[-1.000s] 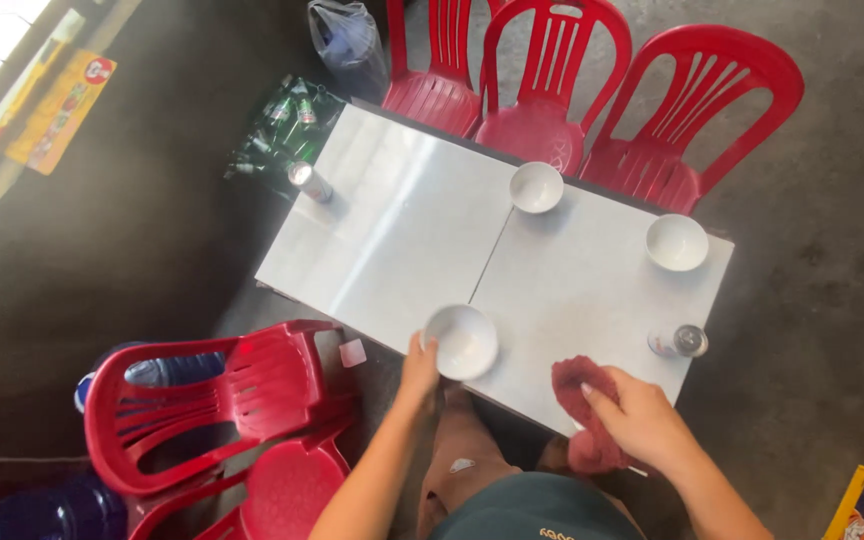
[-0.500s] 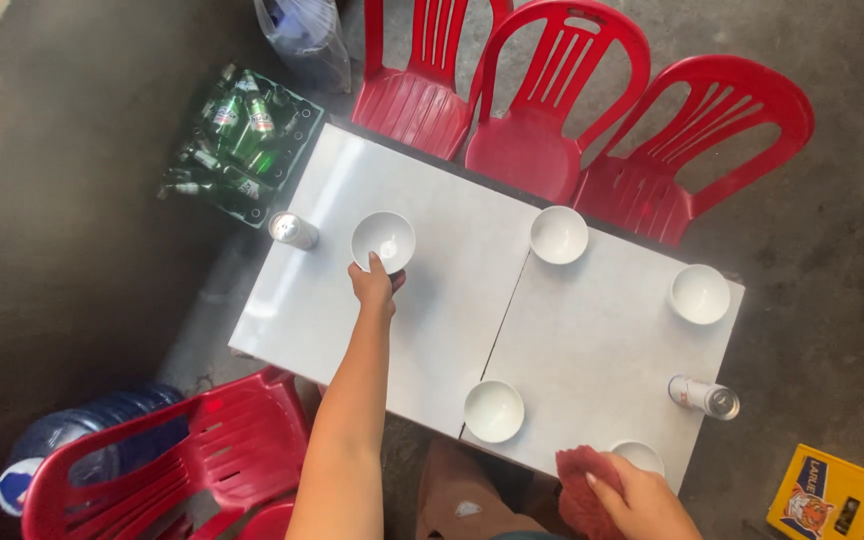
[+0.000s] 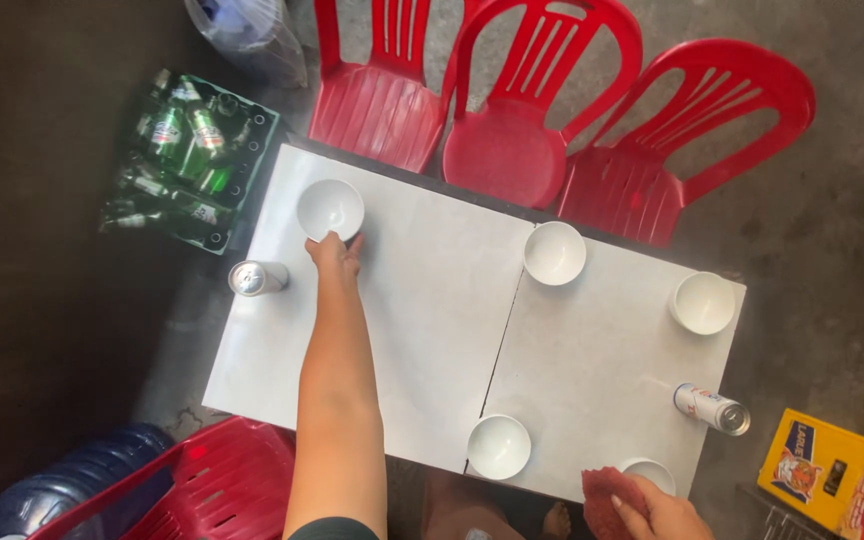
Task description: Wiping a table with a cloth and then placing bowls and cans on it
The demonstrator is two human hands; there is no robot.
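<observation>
My left hand (image 3: 333, 252) reaches across the white table (image 3: 422, 330) and grips the near rim of a white bowl (image 3: 330, 208) that sits near the table's far left corner. My right hand (image 3: 657, 510) is low at the near right edge, shut on a red cloth (image 3: 607, 497). Just beside it stands another white bowl (image 3: 649, 472). More white bowls stand at the near edge (image 3: 498, 445), the far middle (image 3: 554, 252) and the far right (image 3: 703, 302). One metal can (image 3: 257, 278) lies left of my left hand, a second can (image 3: 712, 408) at the right.
Three red plastic chairs (image 3: 512, 140) line the far side, and another red chair (image 3: 212, 490) is at the near left. A green crate of bottles (image 3: 187, 160) sits on the floor far left, a blue water jug (image 3: 62, 490) near left, a yellow box (image 3: 832, 470) right.
My left hand has carried a white bowl from the near edge out to the far left corner. A second bowl now stands at the near edge. My right hand keeps the red cloth.
</observation>
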